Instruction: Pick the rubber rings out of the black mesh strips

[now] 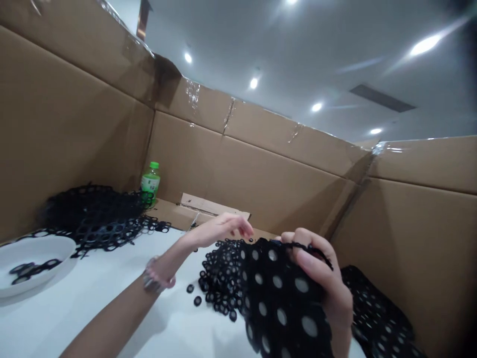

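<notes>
My right hand (324, 268) is closed around the top edge of a black sheet (272, 303) with rows of round pale spots, and the sheet hangs down from it. A dark cord-like strip (309, 248) crosses the fingers of that hand. To the left of the sheet, my left hand (223, 229) hovers with loosely bent fingers, apart from the sheet, and nothing shows in it. Below it lies a heap of small black rings (223, 278) on the white tabletop (149, 328), partly hidden behind the sheet.
A white bowl (63, 248) at the left holds a few black pieces. Behind it is a tangled pile of black perforated scrap (97, 214), beside a green bottle (150, 181). More spotted black sheets (380, 313) lie at the right. Cardboard walls (253, 164) enclose the table.
</notes>
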Available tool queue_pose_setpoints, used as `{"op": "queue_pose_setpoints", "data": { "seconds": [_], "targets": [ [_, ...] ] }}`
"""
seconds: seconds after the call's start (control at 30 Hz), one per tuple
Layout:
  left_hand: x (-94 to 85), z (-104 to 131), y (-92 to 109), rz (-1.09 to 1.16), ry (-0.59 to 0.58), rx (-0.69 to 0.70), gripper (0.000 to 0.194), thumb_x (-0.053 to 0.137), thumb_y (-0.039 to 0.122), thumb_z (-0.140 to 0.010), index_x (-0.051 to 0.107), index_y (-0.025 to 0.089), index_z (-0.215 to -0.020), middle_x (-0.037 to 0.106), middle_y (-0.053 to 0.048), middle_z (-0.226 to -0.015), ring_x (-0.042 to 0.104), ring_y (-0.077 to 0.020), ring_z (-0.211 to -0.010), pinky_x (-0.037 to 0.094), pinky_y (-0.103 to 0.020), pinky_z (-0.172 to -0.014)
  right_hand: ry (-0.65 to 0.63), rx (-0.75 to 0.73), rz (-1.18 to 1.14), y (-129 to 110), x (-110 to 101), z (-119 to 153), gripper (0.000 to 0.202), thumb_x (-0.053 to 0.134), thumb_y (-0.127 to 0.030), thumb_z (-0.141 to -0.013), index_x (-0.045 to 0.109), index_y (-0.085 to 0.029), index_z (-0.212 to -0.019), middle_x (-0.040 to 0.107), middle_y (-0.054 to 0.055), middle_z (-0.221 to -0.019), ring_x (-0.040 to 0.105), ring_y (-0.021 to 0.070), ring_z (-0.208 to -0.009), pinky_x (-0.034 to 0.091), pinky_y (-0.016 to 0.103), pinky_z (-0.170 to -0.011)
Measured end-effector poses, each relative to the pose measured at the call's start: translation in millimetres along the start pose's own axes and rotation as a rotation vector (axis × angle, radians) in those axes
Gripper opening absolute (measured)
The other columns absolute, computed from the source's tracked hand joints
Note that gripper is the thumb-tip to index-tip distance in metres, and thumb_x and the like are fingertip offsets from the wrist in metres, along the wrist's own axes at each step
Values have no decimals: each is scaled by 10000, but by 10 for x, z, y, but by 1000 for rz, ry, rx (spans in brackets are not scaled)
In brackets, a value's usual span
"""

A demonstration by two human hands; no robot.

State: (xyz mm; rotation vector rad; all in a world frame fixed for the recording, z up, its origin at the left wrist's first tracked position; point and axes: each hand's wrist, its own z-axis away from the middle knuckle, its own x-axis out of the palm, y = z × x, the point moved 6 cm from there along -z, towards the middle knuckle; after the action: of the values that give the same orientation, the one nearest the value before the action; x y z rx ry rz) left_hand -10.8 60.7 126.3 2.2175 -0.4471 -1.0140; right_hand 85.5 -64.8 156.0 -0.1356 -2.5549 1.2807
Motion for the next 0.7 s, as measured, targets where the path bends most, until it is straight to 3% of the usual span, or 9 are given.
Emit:
{"op": "queue_pose_setpoints", "data": {
  "seconds": [0.03, 0.1, 0.2, 0.23, 0.3, 0.37, 0.43, 0.57, 0.7],
  "targets": [
    [-59, 93, 261, 79, -39, 94, 459, 226, 417, -895, 608, 162, -897, 646, -54, -890, 581, -156, -842, 454, -257, -740, 51, -2, 41, 10, 21, 23, 79, 631, -297, -665, 581, -267, -718, 551, 16, -743, 543, 194, -726, 449, 299, -590],
    [-144, 289, 605, 80, -81, 165, 358, 428, 467, -829, 608, 167, -903, 640, -31, -863, 576, -145, -823, 457, -232, -729, 152, 12, 131, 23, 19, 75, 160, 651, -339, -664, 596, -264, -794, 588, 28, -848, 566, 207, -786, 468, 312, -651],
    [-283, 501, 718, 8, 33, 95, 273, 581, 418, -756, 607, 169, -863, 620, -11, -831, 561, -127, -787, 452, -198, -686, 170, 60, 338, -17, -40, 144, 240, 627, -413, -687, 606, -245, -858, 608, 38, -894, 575, 205, -789, 471, 310, -683],
    [-327, 550, 705, -14, 77, 62, 257, 580, 407, -761, 604, 173, -865, 613, -8, -837, 556, -124, -787, 449, -190, -669, 87, 82, 440, -38, -33, 155, 251, 617, -436, -692, 614, -239, -848, 612, 37, -869, 572, 194, -748, 469, 302, -663],
    [-375, 622, 701, -74, 105, 30, 236, 592, 387, -757, 599, 187, -883, 607, 1, -853, 546, -123, -796, 442, -180, -659, -212, 129, 671, -50, 47, 191, 274, 618, -478, -678, 630, -225, -785, 611, 29, -774, 544, 170, -655, 455, 283, -612],
    [-376, 662, 758, -147, 78, 47, 199, 612, 357, -747, 609, 194, -862, 610, 17, -829, 543, -121, -793, 432, -179, -685, -559, 163, 883, -5, 165, 266, 307, 634, -509, -654, 626, -208, -713, 591, 18, -680, 513, 155, -610, 433, 265, -577],
    [-342, 674, 841, -200, 23, 84, 148, 607, 323, -756, 623, 189, -816, 618, 26, -787, 548, -120, -773, 423, -179, -698, -771, 132, 1021, 54, 274, 309, 320, 638, -510, -659, 602, -192, -668, 562, 5, -638, 487, 140, -600, 406, 239, -552],
    [-309, 631, 884, -227, -15, 126, 133, 552, 290, -799, 621, 177, -819, 624, 23, -765, 555, -120, -749, 420, -180, -658, -873, -19, 969, 168, 486, 237, 234, 509, -368, -821, 577, -176, -706, 555, 3, -691, 485, 120, -649, 405, 221, -625],
    [-375, 569, 778, -269, 26, 131, 172, 513, 322, -827, 606, 179, -847, 614, 18, -771, 552, -111, -726, 424, -193, -646, -885, -61, 706, 211, 537, 132, 187, 463, -291, -854, 589, -190, -762, 583, 10, -790, 519, 134, -762, 417, 248, -740]
  ]
}}
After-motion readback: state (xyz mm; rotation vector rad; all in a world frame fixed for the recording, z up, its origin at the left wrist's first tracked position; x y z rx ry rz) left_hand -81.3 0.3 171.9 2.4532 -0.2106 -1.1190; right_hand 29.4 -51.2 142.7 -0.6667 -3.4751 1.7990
